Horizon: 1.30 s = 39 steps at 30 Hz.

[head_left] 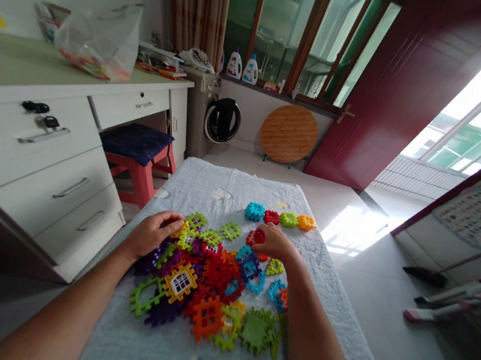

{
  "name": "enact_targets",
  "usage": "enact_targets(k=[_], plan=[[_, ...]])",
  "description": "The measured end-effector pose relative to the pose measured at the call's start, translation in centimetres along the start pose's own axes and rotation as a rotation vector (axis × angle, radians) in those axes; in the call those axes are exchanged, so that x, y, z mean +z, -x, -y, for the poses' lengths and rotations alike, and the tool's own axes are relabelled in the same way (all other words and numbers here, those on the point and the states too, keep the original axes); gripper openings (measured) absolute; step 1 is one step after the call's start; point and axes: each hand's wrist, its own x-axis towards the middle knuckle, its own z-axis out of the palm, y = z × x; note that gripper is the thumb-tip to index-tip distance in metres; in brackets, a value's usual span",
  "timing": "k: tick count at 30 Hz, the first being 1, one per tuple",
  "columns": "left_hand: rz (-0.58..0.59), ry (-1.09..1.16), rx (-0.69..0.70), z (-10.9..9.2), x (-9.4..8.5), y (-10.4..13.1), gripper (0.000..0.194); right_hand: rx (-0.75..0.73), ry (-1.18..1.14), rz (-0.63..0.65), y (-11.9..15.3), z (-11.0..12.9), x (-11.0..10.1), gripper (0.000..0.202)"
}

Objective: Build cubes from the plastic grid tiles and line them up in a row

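Interlocking plastic building pieces with notched edges lie in a mixed heap [218, 274] on a cloth-covered table. At the heap's left edge, my left hand [152, 235] is closed, thumb and fingers on a yellow building piece [180, 229]. My right hand [277, 242] is over the heap's right side, fingers bent around a red building piece [253, 238]; its fingertips are partly hidden. Just beyond it runs a row: a blue stack [255, 211], a red stack [272, 217], a green stack [288, 219] and an orange stack [306, 223]. A loose green piece [231, 230] lies between my hands.
A pale blue cloth [222, 180] covers the table. To the left stand a red stool [141, 179] and a white desk [64, 157] with a plastic bag [101, 43]. Behind are a washing machine [201, 100], a round wooden board [289, 133] and a red door [389, 88].
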Motion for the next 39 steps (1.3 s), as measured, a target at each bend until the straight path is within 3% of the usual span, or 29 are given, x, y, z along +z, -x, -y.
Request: enact_targets(k=[6, 11, 16, 22, 27, 31, 39], plan=[[-0.015, 0.055, 0.045, 0.6, -0.3, -0.2, 0.059, 0.034, 0.018, -0.006, 0.1, 0.1, -0.1, 0.038], [-0.006, 0.034, 0.04, 0.4, -0.3, -0.2, 0.059, 0.137, 0.004, -0.121, 0.2, -2.3, -3.2, 0.042], [0.028, 0.061, -0.004, 0.1, -0.2, -0.1, 0.056, 0.199, 0.037, -0.139, -2.0, -4.8, -5.1, 0.048], [0.026, 0.067, -0.015, 0.3, -0.2, -0.1, 0.055, 0.176, 0.105, -0.039, -5.0, -5.8, -3.6, 0.05], [0.031, 0.07, -0.029, 0.2, -0.3, 0.0, 0.055, 0.148, 0.125, -0.011, -5.8, -6.3, -2.4, 0.054], [0.016, 0.057, -0.015, 0.0, -0.3, 0.0, 0.055, 0.132, 0.148, -0.014, -6.1, -6.5, -2.0, 0.068], [0.014, 0.011, -0.015, -0.3, -0.3, 0.0, 0.055, 0.106, 0.18, 0.006, -6.6, -6.2, -1.7, 0.047]])
